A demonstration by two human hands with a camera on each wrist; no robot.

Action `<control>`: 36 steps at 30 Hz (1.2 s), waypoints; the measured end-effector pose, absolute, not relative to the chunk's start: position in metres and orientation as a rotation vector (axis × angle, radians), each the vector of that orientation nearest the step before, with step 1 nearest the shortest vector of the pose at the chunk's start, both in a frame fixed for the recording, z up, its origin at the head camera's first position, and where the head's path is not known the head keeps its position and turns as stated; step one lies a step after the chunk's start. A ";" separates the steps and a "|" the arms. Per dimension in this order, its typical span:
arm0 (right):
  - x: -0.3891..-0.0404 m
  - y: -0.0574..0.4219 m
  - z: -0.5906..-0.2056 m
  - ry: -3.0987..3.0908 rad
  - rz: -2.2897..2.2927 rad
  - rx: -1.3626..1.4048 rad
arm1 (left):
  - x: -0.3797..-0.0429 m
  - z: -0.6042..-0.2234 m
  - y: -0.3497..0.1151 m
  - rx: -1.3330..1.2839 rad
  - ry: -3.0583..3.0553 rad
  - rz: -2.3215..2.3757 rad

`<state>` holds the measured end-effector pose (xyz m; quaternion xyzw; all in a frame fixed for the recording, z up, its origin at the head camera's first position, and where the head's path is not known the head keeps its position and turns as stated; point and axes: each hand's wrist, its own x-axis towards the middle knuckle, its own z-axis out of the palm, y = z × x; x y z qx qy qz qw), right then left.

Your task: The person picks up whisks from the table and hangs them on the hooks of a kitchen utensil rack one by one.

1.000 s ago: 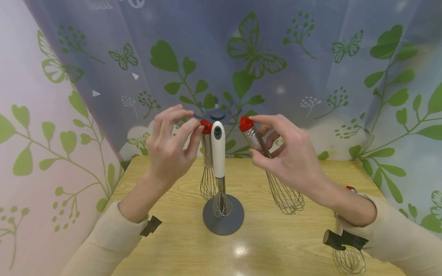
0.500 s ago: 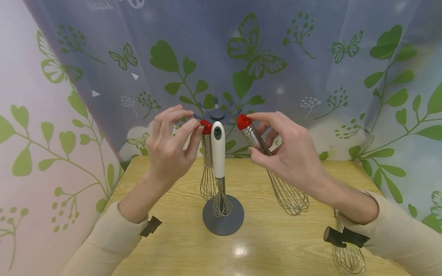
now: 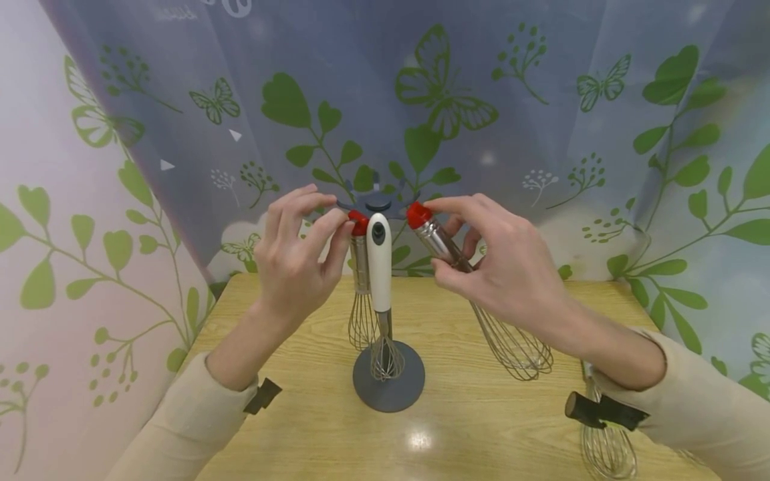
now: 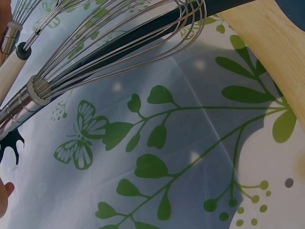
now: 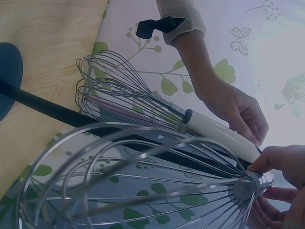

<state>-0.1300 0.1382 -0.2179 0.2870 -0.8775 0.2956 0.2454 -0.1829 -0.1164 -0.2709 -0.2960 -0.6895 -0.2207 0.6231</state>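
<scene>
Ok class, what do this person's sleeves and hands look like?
The left sleeve and right sleeve are plain cream. Each cuff carries a black piece: the left angular, the right with a cylindrical end. Left hand and right hand: no gloves or rings visible.

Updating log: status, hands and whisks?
Left hand pinches upright red-topped steel whisk. Right hand grips tilted red-topped steel whisk. White-handled wire whisk hangs between, over round grey base.

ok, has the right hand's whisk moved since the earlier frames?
Yes: in the head view, its red end moved left, closer to the stand; its wires swung right.
</scene>
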 end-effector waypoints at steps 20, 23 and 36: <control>-0.132 0.131 -0.227 -2.418 0.811 0.789 | -0.182 -0.271 -0.115 -0.671 -1.581 -0.500; -0.134 0.130 -0.230 -2.406 0.829 0.787 | -0.182 -0.270 -0.115 -0.671 -1.573 -0.503; -0.138 0.123 -0.245 -2.297 0.827 0.785 | -0.183 -0.271 -0.115 -0.671 -1.571 -0.510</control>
